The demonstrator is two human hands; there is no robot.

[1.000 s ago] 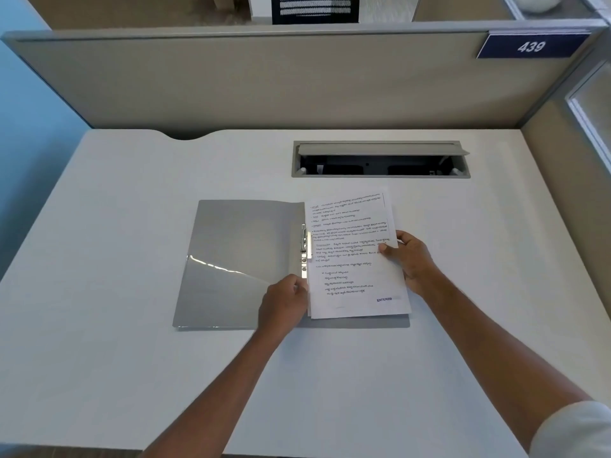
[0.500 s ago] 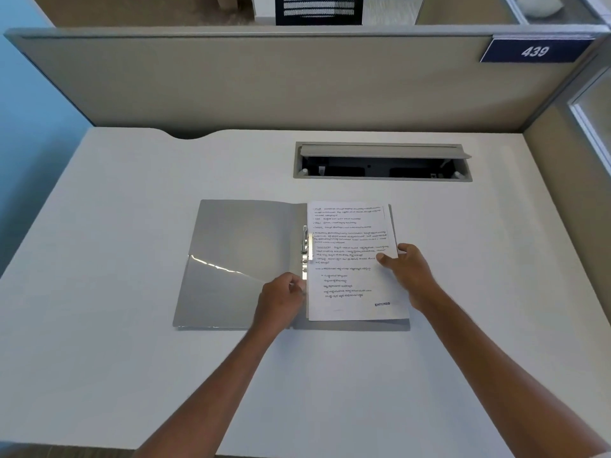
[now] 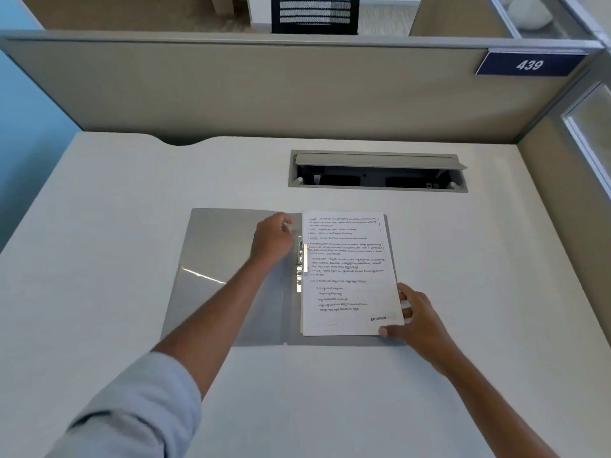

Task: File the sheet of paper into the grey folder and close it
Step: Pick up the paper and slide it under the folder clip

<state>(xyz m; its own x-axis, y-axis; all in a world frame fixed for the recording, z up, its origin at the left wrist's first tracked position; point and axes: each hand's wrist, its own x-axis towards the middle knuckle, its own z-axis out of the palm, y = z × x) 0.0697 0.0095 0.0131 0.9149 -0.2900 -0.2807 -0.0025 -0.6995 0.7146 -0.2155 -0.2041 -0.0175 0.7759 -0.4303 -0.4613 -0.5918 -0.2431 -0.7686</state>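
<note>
The grey folder [image 3: 215, 246] lies open on the white desk, with a metal clip [image 3: 300, 259] along its spine. The printed sheet of paper [image 3: 347, 276] lies flat on the folder's right half, its left edge at the clip. My left hand [image 3: 271, 239] is over the top of the spine, fingers curled against the inside of the left cover; whether it pinches anything is not clear. My right hand [image 3: 418, 320] is at the sheet's lower right corner, thumb on the bottom edge and fingers on the right edge.
A cable box [image 3: 377, 173] with its lid up is set into the desk [image 3: 99, 325] behind the folder. Beige partition walls [image 3: 264, 90] close the desk at the back and right. A clear pocket glints on the folder's left cover.
My left hand has moved from the lower end of the spine up to its top. My right hand has slid down the sheet's right edge to its lower corner. The sheet lies squarer on the folder.
</note>
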